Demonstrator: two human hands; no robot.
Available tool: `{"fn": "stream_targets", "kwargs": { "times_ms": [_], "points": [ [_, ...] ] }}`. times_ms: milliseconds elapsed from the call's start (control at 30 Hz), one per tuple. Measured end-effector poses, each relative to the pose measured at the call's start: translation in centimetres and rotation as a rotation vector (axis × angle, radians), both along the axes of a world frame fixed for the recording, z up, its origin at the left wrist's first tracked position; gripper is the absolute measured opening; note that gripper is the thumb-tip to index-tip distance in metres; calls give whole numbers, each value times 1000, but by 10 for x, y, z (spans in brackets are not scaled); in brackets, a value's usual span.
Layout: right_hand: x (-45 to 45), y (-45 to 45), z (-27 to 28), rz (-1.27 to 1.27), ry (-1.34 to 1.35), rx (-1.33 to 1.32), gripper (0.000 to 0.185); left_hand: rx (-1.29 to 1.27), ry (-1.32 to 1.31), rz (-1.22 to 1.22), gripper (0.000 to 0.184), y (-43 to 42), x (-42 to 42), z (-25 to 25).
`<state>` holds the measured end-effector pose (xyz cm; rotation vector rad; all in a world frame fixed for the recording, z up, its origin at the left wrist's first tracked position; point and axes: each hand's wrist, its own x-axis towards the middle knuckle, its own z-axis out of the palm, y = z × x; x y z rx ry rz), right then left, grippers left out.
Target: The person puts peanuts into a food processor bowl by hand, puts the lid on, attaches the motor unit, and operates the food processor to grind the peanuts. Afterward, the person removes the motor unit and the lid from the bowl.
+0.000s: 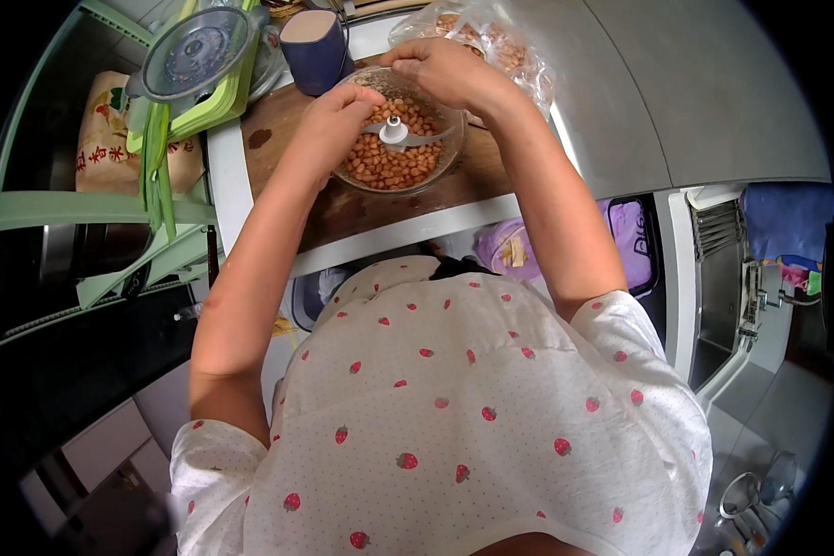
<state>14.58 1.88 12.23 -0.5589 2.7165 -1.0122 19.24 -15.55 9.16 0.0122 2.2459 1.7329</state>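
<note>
A clear round bowl [456, 148] full of peanuts [389, 167] rests on a brown wooden board [343, 215]. From its middle rises a white blade hub [394, 132] with metal blades. At the bowl's upper left, my left hand [335, 120] has its fingers pressed together over the peanuts; what they hold, if anything, is too small to tell. My right hand [449, 72] reaches across the bowl's far rim with bent fingers, and whatever is between them is hidden. Behind it lies a clear plastic bag [519, 57] of peanuts.
Left of the bowl stands a dark blue motor unit [315, 56]. A clear lid [197, 54] sits on green baskets [195, 120] at the upper left, with green stalks [157, 176] hanging down. A purple bag [514, 252] is below the counter edge.
</note>
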Motion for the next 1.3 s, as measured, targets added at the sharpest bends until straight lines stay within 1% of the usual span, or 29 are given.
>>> {"fn": "stream_targets", "kwargs": {
  "times_ms": [33,100,133,200,233,300,333,400,433,500,633,700,833,900,933,1000,1033,1067,1100,1133,1167,1200,1233,1300],
  "points": [
    [0,0,-1,-1,0,-1,28,-1,0,-1,21,0,1,1],
    [-1,2,-6,-3,-83,-154,30,15,4,20,22,1,4,5],
    [-1,3,-7,-4,-85,-155,30,14,2,19,22,1,5,5],
    [1,5,-6,27,-197,-366,32,82,57,62,23,-2,7,5],
    [3,6,-4,25,-200,-368,32,80,55,61,23,-3,8,5],
    [12,6,5,-35,-302,-449,37,176,129,167,23,-6,9,5],
    [14,5,9,-34,-303,-449,37,175,129,168,23,-9,8,3],
    [17,5,14,-50,-389,-499,42,212,262,258,23,-15,6,-5],
    [19,5,16,-48,-391,-498,42,212,261,261,23,-16,7,-7],
    [22,3,18,-39,-413,-547,48,280,293,357,22,-17,11,-8],
    [22,0,16,-59,-420,-561,53,307,343,409,21,-17,15,-12],
    [20,1,16,-19,-443,-579,57,304,354,418,22,-17,16,-11],
    [5,9,11,-99,-428,-521,55,355,362,430,21,-20,13,-16],
    [-8,24,5,-154,-223,-616,47,318,366,469,20,-19,16,-13],
    [-16,34,0,-158,-217,-611,47,326,368,465,20,-19,15,-15],
    [-33,57,-16,-353,-135,-702,35,288,399,480,20,-22,13,-22],
    [-42,68,-25,-355,-127,-697,35,252,399,493,20,-21,14,-21],
    [-50,80,-35,-462,-131,-616,30,260,403,490,20,-21,12,-24],
    [-57,88,-46,-567,-135,-535,26,212,412,495,20,-22,11,-29],
    [-65,92,-61,-569,-129,-533,26,164,420,501,20,-22,9,-31],
    [-72,95,-77,-549,-93,-377,25,148,405,495,19,-21,9,-31],
    [-73,92,-78,-528,-61,-221,24,149,406,495,19,-20,8,-31],
    [-73,88,-79,-527,-60,-221,24,136,400,491,19,-19,7,-34],
    [-70,73,-83,-302,88,200,27,119,395,490,19,-18,5,-39]
  ]
}}
